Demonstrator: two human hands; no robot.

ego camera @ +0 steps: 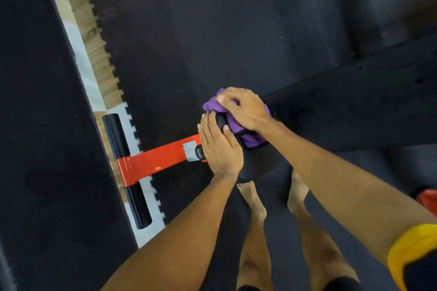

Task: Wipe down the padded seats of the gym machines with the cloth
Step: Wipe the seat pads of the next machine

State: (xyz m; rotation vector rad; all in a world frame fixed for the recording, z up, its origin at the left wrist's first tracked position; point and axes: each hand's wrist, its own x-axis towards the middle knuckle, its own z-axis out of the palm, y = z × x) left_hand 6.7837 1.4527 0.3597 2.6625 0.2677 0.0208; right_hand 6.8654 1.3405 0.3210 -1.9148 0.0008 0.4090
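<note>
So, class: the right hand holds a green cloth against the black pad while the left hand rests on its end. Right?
No: the head view shows the cloth is purple, not green. The right hand does hold it against the black pad while the left hand rests on its end.

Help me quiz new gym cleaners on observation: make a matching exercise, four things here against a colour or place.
Things: 1 cloth; 2 machine bar; 3 sleeve; 4 right hand.
Matches: a yellow; b on the cloth; c orange-red; d purple.
Pairs: 1-d; 2-c; 3-a; 4-b.
</note>
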